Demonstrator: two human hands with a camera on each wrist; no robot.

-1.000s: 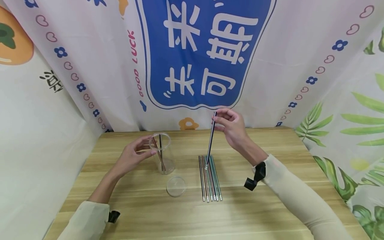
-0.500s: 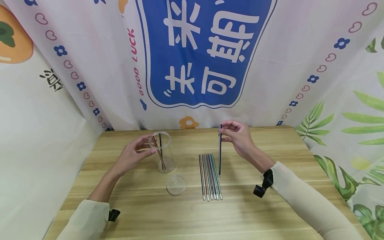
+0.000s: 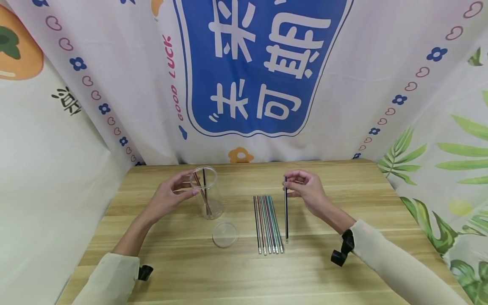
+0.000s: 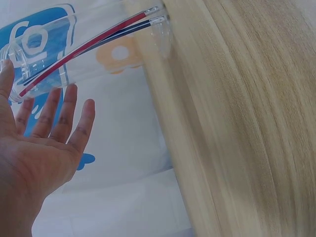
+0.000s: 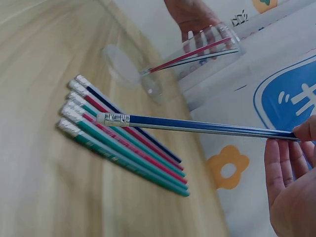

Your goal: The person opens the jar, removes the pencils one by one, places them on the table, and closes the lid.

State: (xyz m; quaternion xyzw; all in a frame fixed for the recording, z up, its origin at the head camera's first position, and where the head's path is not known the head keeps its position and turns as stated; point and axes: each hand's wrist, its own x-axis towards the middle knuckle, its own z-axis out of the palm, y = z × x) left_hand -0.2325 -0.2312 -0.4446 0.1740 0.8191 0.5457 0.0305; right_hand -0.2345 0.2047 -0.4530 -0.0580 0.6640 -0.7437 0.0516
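My left hand [image 3: 171, 197] holds a clear plastic jar [image 3: 213, 203] near its rim, thumb on one side and fingers on the other. The jar stands upright with a red pencil [image 4: 84, 52] and a dark blue pencil [image 4: 126, 32] leaning inside, eraser ends down. My right hand [image 3: 306, 188] pinches another dark blue pencil [image 5: 197, 126] by its top end. That pencil hangs nearly vertical, its eraser [image 5: 102, 118] pointing down, just right of a row of pencils [image 3: 268, 224]. Red, green and dark ones lie side by side there, erasers toward me.
A round clear lid [image 3: 225, 234] lies on the wooden table [image 3: 183, 271] between jar and pencil row. Behind the table's back edge hangs a printed curtain [image 3: 152, 127]. Each wrist bears a black camera mount [image 3: 343, 250].
My right hand has carried the dark blue pencil from over the row to its right, lowering and coming nearer to me. My left hand and the jar stay in place.
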